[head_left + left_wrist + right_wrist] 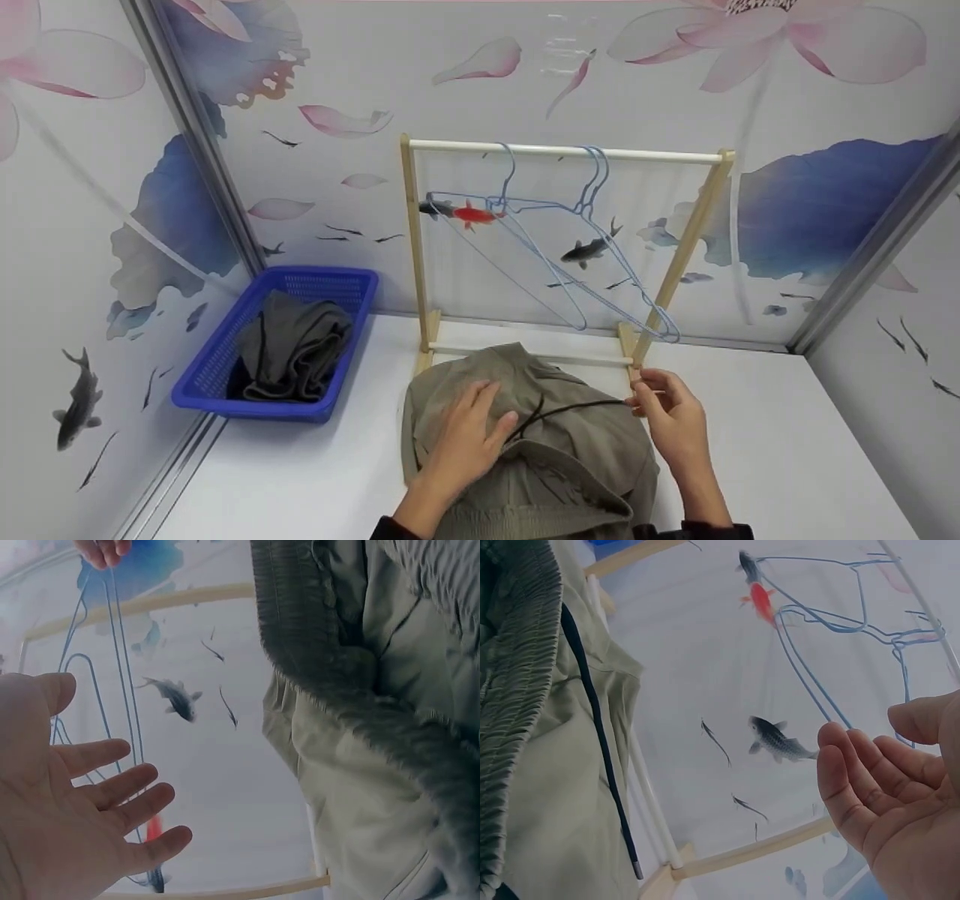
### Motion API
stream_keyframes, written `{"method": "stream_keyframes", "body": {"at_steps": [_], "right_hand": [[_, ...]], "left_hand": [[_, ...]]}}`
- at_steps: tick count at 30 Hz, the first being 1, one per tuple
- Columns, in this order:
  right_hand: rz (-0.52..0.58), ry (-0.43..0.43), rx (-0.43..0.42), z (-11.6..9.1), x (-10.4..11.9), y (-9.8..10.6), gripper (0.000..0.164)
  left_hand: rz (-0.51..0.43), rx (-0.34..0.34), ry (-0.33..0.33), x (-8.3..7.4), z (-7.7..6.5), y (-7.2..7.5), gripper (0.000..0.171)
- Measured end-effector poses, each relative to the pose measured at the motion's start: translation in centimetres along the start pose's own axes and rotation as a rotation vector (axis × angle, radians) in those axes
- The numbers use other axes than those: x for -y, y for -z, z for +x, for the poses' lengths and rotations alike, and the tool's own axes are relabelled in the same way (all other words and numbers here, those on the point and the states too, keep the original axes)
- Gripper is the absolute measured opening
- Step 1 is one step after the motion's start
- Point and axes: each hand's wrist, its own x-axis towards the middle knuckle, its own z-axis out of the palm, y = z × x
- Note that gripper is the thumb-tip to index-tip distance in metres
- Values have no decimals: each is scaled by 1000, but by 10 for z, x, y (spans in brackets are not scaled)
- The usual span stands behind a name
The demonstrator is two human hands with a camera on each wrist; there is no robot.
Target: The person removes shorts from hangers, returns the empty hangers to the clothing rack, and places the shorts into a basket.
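Note:
Grey-green drawstring pants (592,450) with a gathered elastic waistband (330,701) lie in front of me in the head view. My left hand (463,439) is over their left part, fingers extended; the left wrist view shows its palm with nothing in it. A black drawstring (585,406) runs rightward across the cloth. At its end in the head view are the fingertips of my right hand (677,427). The right wrist view shows this hand's fingers loosely bent and holding nothing, while the drawstring (600,735) hangs with its metal tip free.
Behind the pants stands a small wooden rack with a white top bar (555,151). Several blue wire hangers (512,161) hang from it. To the left, a blue plastic basket (255,406) contains dark grey clothing (296,345). Patterned panels enclose the white table (780,450).

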Motion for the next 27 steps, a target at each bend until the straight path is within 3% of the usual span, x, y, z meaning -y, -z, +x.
{"method": "stream_keyframes", "body": {"at_steps": [8,15,24,27], "right_hand": [[41,0,-48,-17,-12,-9,17],[104,-30,-59,-32,-19,-18,14],[45,-153,-30,-46,-27,-24,19],[56,-158,-14,-51,-42,-27,24]], "left_hand": [[-3,-69,93,-9,-9,-22,60],[26,-72,205,-13,-17,-45,61],[-5,-123,225,-12,-21,-70,62],[-3,-120,229,-11,-21,-76,62]]}}
